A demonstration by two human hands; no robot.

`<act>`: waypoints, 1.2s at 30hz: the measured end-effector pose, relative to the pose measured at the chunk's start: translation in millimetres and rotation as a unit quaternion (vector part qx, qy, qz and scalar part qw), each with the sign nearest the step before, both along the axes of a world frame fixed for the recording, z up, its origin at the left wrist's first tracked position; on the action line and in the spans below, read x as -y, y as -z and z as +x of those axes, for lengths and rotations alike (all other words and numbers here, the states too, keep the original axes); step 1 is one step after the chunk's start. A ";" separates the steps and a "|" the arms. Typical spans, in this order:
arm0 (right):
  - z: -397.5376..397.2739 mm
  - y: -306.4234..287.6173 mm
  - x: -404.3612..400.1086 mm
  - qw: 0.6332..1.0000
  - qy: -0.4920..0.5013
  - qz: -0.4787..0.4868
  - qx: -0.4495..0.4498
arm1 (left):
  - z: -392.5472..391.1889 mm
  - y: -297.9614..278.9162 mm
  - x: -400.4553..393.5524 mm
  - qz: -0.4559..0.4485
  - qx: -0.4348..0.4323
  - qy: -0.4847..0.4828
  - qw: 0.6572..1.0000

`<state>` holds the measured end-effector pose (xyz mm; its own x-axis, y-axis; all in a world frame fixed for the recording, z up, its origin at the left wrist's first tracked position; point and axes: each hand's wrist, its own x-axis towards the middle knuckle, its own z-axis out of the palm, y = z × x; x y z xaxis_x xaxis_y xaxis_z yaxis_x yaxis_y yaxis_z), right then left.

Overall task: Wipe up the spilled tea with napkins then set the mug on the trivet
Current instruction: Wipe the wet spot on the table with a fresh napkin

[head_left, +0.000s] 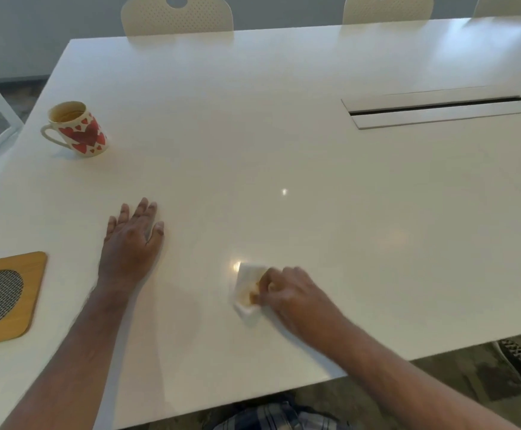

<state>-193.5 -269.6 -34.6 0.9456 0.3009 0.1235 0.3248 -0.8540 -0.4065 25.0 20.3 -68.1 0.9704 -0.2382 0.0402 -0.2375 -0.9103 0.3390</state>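
Right hand: The right hand (287, 291) is down at about 5 o'clock on the table (284, 135). Its fingers are bent and pressing on a white napkin (247, 287).
Napkin: It lies flat on the table under the fingertips. It has a brown wet spot where it soaked up tea. It looks a bit blurry, so I think it is being rubbed on the table.
Left hand: The left hand (133, 240) lies flat at about 7 o'clock. Its fingers are straight and spread, and it holds nothing.
Mug: The mug with red hearts (78, 130) stands at about 10 o'clock, well apart from both hands. Its handle points left. It looks brown inside, so some tea may be left in it.
Trivet: The wooden trivet (5, 297) with a woven middle sits at 8 o'clock, by the left edge. Nothing is on it.
Spill: I cannot see a puddle on the shiny table. Wet spots may hide in the shine.
What could go wrong: The napkin is small and already wet, so it may smear tea around. The mug is a long reach away, and lifting it fast could slop more tea out.
Other things: White chairs (177, 15) stand at 12 o'clock.
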 end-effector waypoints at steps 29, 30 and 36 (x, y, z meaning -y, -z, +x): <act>-38.9 7.6 81.9 0.997 0.073 -0.008 -0.002 | 7.4 9.8 -4.5 -0.001 0.015 0.014 1.000; -36.4 5.6 92.8 0.996 0.091 -0.016 0.001 | 7.6 9.8 -4.4 -0.003 0.015 0.015 1.000; 2.5 0.4 139.5 0.956 0.292 -0.018 -0.006 | 6.6 7.7 -2.6 -0.009 0.013 0.014 1.000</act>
<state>-191.0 -409.0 -34.9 0.9548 -0.2758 0.1110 -0.2169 -0.9016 -0.3743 31.6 22.9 -75.8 0.9617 -0.2651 0.0701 -0.2726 -0.8971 0.3477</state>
